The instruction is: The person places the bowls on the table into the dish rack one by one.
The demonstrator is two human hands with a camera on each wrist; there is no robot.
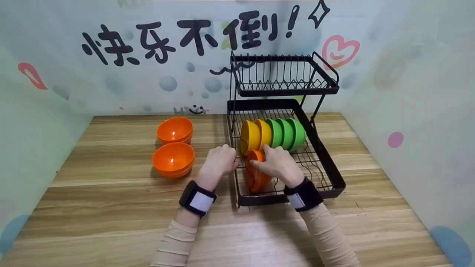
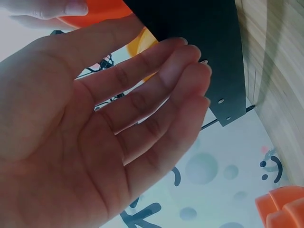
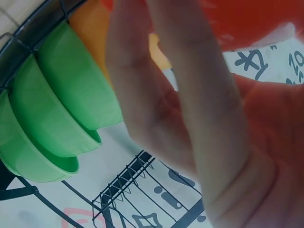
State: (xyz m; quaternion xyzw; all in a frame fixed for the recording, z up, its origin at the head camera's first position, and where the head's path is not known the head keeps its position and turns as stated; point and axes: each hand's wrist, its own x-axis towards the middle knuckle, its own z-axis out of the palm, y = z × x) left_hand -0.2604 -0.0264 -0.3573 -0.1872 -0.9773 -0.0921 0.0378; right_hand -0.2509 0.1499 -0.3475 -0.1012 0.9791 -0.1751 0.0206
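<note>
A black two-tier dish rack (image 1: 336, 181) stands on a wooden table. On its lower tier, two yellow bowls (image 1: 250, 136) and three green bowls (image 1: 287, 133) stand on edge in a row. My right hand (image 1: 268, 163) grips the rim of an orange bowl (image 1: 258, 180), which stands on edge in the wires just in front of the yellow ones. In the right wrist view that hand's fingers (image 3: 199, 118) lie against the orange bowl (image 3: 247, 19), with the green bowls (image 3: 57, 109) beyond. My left hand (image 1: 227, 161) is at the rack's left side, fingers (image 2: 156, 90) loosely straight against the black panel (image 2: 209, 52).
Two stacks of orange bowls (image 1: 175, 130) (image 1: 173, 160) sit on the table left of the rack. The rack's upper tier (image 1: 285, 89) holds nothing. Decorated walls close in the table (image 1: 111, 207) at the back and on both sides.
</note>
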